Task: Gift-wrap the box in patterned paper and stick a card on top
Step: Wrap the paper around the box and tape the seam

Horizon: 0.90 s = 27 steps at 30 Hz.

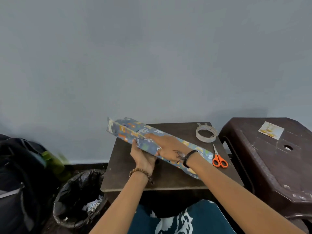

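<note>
A flat box (128,130) wrapped in blue patterned paper is tilted up over the small dark table (168,176), its left end raised, its right end low near the table. My left hand (143,157) supports it from below, thumb on the near side. My right hand (167,147) lies flat on top, fingers straight, pressing the paper. A small card (271,130) with gold shapes lies on the brown plastic stool (270,166) at the right.
A roll of clear tape (206,133) and orange-handled scissors (219,158) lie on the table's right part. A bin lined with a black bag (77,198) holding paper scraps stands at the lower left, beside a dark backpack (20,174). A grey wall is behind.
</note>
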Motion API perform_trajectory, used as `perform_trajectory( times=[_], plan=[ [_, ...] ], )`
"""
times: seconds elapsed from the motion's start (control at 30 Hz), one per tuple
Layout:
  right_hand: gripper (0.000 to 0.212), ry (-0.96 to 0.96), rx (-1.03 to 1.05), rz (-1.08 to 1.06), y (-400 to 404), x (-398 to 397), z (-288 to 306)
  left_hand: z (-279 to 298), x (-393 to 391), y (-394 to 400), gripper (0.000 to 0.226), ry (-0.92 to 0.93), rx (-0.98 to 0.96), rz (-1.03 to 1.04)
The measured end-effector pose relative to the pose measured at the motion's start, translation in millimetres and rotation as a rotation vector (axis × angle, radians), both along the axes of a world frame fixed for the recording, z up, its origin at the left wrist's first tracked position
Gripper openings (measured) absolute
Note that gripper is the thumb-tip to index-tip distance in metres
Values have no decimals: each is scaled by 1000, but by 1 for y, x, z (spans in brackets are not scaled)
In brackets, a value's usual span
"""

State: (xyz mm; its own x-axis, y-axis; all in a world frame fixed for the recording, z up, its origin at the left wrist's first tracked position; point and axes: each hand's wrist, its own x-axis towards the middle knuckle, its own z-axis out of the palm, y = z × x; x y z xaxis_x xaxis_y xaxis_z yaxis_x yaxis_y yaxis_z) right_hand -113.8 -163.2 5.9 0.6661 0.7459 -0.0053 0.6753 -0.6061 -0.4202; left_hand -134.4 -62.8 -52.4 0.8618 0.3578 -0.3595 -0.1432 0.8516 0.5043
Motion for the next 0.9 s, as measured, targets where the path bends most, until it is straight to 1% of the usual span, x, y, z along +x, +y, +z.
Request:
perform_trajectory(
  times=[0.07, 0.13, 0.17, 0.2, 0.23, 0.3, 0.37, 0.4, 0.47, 0.5, 0.53, 0.57, 0.6, 0.7, 0.8, 0.87, 0.9],
  plan=[
    [65, -51, -42, 26, 3, -5, -13, -13, -4, 8, 39, 119, 51, 16],
    [67, -104, -71, 41, 4, -9, -27, -28, -9, 18, 36, 202, 136, 76],
    [70, -134, -92, 47, 4, -12, -34, -35, -12, 23, 39, 227, 191, 132],
    [72, -154, -120, 53, 5, -15, -40, -40, -15, 27, 49, 252, 278, 202],
    [75, -164, -138, 60, 6, -18, -47, -46, -19, 32, 63, 276, 404, 266],
    [78, -150, -161, 55, 6, -23, -58, -55, -29, 40, 87, 318, 787, 327],
    [81, -146, -132, 38, 4, -26, -68, -60, -39, 45, 93, 346, 1290, 277],
    [81, -158, -93, 25, 3, -28, -73, -61, -42, 47, 93, 285, 1573, 229],
    [78, -204, -28, 12, 0, -33, -81, -61, -43, 54, 98, 70, 2141, 103],
    [75, -267, -22, 0, -3, -35, -85, -60, -42, 57, 101, -19, 2396, 2],
    [73, -325, -48, -31, -7, -38, -91, -58, -41, 59, 102, -64, 2616, -86],
    [75, -359, -112, -73, -13, -40, -96, -56, -40, 61, 100, -85, 2768, -144],
    [78, -390, -158, -124, -20, -43, -100, -53, -40, 63, 96, -95, 2845, -188],
    [84, -444, -240, -129, -45, -48, -104, -45, -41, 67, 78, -154, 2850, -200],
    [93, -457, -291, -157, -61, -48, -100, -46, -44, 64, 73, -121, 2879, -237],
    [97, -418, -264, -191, -67, -47, -94, -38, -53, 54, 69, -75, 2870, -275],
    [95, -386, -240, -196, -70, -47, -89, -33, -57, 48, 64, -41, 2882, -312]
  ],
)
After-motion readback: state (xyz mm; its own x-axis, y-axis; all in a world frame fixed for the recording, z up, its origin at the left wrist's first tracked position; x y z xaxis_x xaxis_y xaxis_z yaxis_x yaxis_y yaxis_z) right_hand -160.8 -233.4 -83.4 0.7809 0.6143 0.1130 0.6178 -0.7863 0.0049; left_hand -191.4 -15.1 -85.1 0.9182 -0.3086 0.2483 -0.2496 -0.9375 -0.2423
